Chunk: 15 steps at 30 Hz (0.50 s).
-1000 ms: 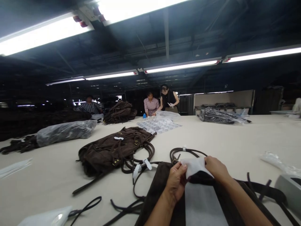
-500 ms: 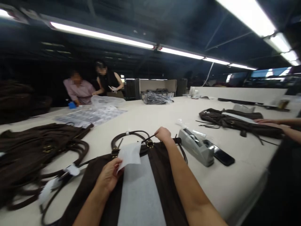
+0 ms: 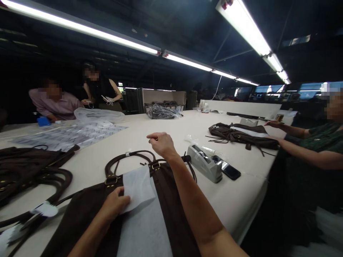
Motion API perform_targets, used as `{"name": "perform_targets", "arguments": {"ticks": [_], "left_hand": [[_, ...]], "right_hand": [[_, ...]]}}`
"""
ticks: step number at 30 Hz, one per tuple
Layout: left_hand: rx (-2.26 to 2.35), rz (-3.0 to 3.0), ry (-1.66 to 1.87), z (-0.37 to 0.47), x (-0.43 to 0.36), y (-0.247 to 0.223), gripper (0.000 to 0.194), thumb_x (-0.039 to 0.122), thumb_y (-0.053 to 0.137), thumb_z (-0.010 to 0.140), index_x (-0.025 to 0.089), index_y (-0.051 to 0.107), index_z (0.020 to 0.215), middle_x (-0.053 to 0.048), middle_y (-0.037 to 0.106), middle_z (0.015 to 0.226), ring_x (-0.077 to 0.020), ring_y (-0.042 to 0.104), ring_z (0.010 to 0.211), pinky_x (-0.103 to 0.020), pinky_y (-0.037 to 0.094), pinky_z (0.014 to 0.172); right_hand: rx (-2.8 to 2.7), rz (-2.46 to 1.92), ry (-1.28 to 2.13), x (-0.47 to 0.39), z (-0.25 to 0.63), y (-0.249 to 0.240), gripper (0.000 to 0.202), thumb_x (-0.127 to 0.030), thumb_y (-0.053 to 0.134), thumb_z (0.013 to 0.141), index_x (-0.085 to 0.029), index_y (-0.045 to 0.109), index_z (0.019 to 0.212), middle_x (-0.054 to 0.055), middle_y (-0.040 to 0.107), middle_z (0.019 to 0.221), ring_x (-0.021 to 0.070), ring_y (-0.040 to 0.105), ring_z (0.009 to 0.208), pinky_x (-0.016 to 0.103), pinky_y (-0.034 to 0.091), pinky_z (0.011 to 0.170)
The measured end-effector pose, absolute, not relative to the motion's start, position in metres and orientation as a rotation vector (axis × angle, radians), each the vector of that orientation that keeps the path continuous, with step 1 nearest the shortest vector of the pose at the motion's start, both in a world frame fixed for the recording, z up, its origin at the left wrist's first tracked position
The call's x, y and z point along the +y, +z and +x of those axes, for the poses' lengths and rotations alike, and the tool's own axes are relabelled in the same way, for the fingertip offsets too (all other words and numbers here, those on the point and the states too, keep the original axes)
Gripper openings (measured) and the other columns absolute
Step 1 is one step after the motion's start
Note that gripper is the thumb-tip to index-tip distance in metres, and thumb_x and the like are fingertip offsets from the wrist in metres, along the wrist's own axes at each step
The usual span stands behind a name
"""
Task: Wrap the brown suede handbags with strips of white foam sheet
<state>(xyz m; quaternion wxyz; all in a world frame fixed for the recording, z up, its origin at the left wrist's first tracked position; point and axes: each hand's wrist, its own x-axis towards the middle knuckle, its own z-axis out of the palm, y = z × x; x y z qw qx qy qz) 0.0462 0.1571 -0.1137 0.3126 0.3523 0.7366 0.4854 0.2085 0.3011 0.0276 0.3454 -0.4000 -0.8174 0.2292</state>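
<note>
A dark brown handbag [image 3: 88,203] lies flat in front of me, its looped handles [image 3: 134,152] and brass buckles [image 3: 155,166] toward the far side. Down its middle runs a long pale grey sheet [image 3: 146,228]. My left hand [image 3: 115,202] is closed on the edge of a small white tissue sheet [image 3: 138,187], which covers the bag's top edge between the buckles. My right hand [image 3: 162,144] is raised beyond that edge, index finger stretched left and the other fingers loosely bent. I see nothing held in it.
A grey tape dispenser [image 3: 205,164] and a phone [image 3: 227,167] sit right of the bag. More brown bags [image 3: 32,175] lie at left. Another person's hands touch a brown bag [image 3: 243,135] at right. Printed plastic sheeting [image 3: 80,134] lies near two people at far left.
My right hand has let go of the dark strap and moved up off the bag. The tissue in my left hand now lies lower, against the bag's top. The view has swung right.
</note>
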Motion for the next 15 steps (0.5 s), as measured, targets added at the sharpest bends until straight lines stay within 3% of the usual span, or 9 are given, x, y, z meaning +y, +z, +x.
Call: {"name": "perform_targets", "arguments": {"ticks": [7, 15], "left_hand": [[1.815, 0.972, 1.269, 0.062, 0.153, -0.103, 0.029, 0.004, 0.057, 0.052, 0.014, 0.059, 0.079, 0.001, 0.053, 0.046, -0.0150, 0.046, 0.040, -0.019, 0.028, 0.039], [1.777, 0.980, 1.114, 0.065, 0.139, -0.092, 0.029, 0.005, 0.057, 0.052, 0.013, 0.058, 0.080, 0.002, 0.051, 0.046, -0.0132, 0.043, 0.038, -0.018, 0.028, 0.037]], "right_hand": [[-2.689, -0.970, 0.536, 0.278, 0.185, -0.001, 0.037, -0.020, 0.059, 0.083, -0.018, 0.070, 0.118, 0.009, 0.069, 0.117, 0.0255, 0.062, 0.112, 0.032, 0.047, 0.098], [-2.886, -0.838, 0.761, 0.257, 0.206, -0.076, 0.049, 0.000, 0.052, 0.080, -0.014, 0.066, 0.124, 0.009, 0.062, 0.129, 0.0195, 0.059, 0.119, 0.021, 0.045, 0.100]]}}
